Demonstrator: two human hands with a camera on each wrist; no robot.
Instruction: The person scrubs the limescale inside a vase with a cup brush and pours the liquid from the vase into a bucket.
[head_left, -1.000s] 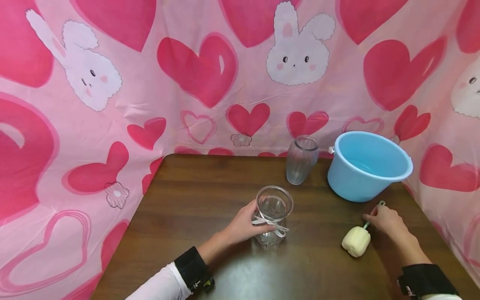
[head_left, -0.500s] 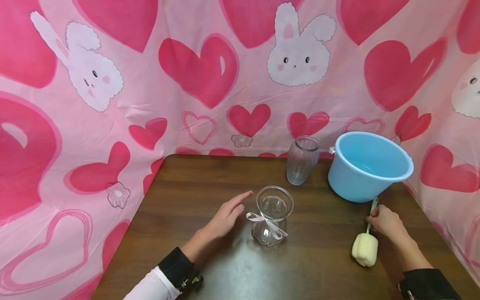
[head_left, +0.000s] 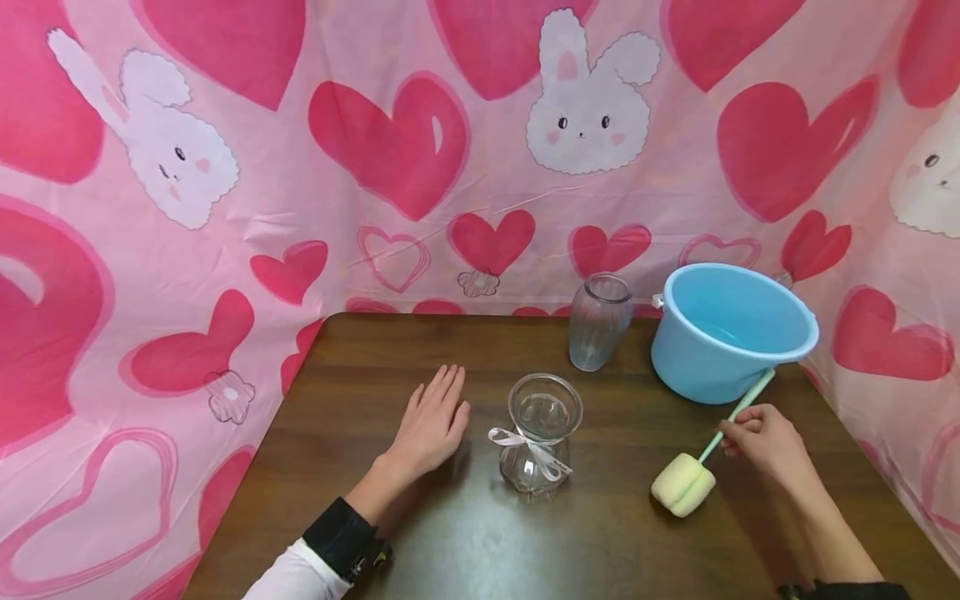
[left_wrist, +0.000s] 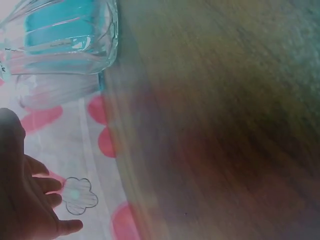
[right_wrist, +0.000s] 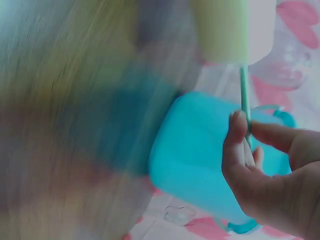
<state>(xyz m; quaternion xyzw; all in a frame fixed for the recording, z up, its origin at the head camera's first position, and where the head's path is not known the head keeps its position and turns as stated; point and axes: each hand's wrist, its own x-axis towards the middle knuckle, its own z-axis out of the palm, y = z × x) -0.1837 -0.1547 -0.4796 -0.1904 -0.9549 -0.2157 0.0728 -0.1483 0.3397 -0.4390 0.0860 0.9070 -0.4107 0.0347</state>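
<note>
My right hand [head_left: 768, 442] pinches the thin green handle of a sponge bottle brush [head_left: 684, 485]; its pale yellow sponge head points down and to the left in the head view. In the right wrist view, thumb and fingers close round the handle below the sponge [right_wrist: 222, 30]. Left of a clear glass vase [head_left: 534, 462] with a white ribbon bow, my left hand [head_left: 429, 429] has its fingers extended and holds nothing. That vase stands upright, apart from both hands. The left wrist view shows my left hand [left_wrist: 30, 200] with the glass vase [left_wrist: 65, 37] above it.
A taller ribbed glass vase [head_left: 598, 325] stands near the table's back edge. To its right is a light blue bucket [head_left: 697, 367], close behind my right hand. Pink heart-printed cloth [head_left: 390, 150] hangs round the brown wooden table [head_left: 375, 358].
My left hand has let go of the ribboned vase and moved left. The right hand still grips the brush, whose sponge swung right, then back left, while more of the handle came into view.
</note>
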